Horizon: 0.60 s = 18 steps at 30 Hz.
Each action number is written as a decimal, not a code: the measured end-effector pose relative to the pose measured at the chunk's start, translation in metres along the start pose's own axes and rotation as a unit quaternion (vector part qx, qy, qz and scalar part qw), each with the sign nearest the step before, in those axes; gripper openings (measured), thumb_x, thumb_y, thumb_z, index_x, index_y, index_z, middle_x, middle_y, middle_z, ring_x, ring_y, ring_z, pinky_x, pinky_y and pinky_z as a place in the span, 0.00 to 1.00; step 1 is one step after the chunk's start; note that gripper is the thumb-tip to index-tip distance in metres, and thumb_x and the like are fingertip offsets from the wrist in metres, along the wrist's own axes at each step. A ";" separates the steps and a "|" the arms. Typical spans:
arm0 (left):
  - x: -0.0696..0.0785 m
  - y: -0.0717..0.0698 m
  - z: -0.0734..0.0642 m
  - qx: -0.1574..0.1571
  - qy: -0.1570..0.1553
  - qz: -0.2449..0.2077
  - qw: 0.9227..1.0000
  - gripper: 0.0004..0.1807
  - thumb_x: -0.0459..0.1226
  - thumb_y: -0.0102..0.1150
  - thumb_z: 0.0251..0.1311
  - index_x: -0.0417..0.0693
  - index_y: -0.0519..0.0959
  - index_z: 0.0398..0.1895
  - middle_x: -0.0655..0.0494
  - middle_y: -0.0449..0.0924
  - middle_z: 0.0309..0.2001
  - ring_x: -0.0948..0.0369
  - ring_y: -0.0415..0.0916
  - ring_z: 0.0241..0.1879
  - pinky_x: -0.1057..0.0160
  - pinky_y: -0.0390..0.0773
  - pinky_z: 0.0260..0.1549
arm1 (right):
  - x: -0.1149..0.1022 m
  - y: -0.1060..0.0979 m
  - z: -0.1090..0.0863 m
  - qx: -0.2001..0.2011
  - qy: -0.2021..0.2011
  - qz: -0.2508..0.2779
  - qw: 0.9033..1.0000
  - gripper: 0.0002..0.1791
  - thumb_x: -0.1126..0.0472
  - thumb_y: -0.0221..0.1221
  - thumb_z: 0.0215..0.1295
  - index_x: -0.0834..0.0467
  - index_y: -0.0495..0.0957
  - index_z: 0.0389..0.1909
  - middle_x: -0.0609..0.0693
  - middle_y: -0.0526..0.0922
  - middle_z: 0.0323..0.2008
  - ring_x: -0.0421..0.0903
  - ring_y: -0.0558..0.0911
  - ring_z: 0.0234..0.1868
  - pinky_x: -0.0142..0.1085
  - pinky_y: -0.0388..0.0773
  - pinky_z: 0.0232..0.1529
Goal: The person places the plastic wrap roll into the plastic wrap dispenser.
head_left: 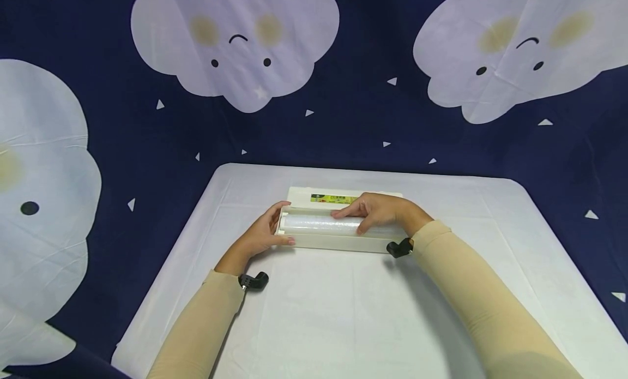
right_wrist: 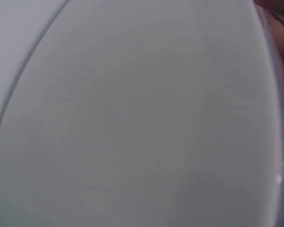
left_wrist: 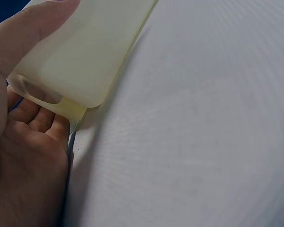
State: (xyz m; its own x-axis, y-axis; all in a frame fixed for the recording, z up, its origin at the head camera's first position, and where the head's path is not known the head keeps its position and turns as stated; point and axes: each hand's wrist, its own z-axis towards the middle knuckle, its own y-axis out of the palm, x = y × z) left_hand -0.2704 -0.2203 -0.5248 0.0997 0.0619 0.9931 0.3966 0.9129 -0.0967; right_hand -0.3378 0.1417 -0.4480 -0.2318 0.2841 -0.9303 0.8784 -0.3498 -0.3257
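Observation:
A long cream cling film dispenser box [head_left: 338,242] lies on the table, its lid [head_left: 299,194] tipped back at the far side. Inside it sits a shiny, clear roll of cling film [head_left: 314,223]. My left hand [head_left: 265,232] grips the box's left end, thumb on the near wall and fingers at the end and far side. In the left wrist view that thumb lies along the pale wall [left_wrist: 80,61]. From above, my right hand [head_left: 385,210] holds the roll, thumb on the near side and fingers across the far side. The box wall [right_wrist: 142,113] fills most of the right wrist view.
A white cloth covers the table [head_left: 314,313]. A yellow-green label [head_left: 333,199] is stuck on the lid. Behind the table hangs a dark blue curtain [head_left: 343,133] with cloud prints. Small black cameras [head_left: 254,281] sit at both wrists.

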 end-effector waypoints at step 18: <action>0.002 0.001 0.000 0.006 -0.007 0.012 1.000 0.59 0.20 0.82 0.43 0.48 0.60 0.79 0.45 0.66 0.74 0.49 0.68 0.69 0.62 0.71 0.66 | 0.005 0.002 0.000 0.014 -0.005 -0.004 1.000 0.41 0.86 0.69 0.49 0.63 0.78 0.68 0.54 0.73 0.71 0.46 0.64 0.77 0.35 0.61 0.73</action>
State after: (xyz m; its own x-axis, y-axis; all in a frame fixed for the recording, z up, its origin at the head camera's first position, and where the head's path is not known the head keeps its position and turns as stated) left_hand -0.2698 -0.2197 -0.5229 0.0962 0.0889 0.9914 0.3835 0.9158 -0.1193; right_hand -0.3373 0.1423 -0.4534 -0.2434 0.2783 -0.9292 0.8644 -0.3724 -0.3379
